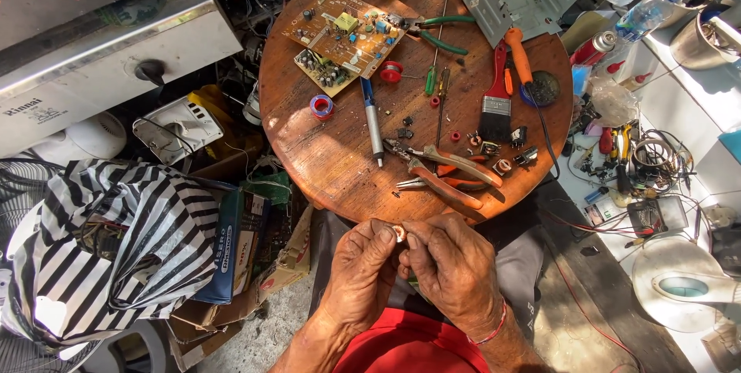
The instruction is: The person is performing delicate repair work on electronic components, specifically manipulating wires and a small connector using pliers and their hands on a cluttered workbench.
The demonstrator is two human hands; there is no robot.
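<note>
two hands [409,265], one copper coil [400,234]

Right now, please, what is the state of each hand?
Left hand: closed, fingertips pinching a small copper-coloured part.
Right hand: closed, fingertips pinching the same part from the other side.

A black-and-white striped bag [116,242], brown round table [309,149], orange-handled pliers [444,172], green-handled pliers [436,33] and red-handled paintbrush [496,95].
</note>
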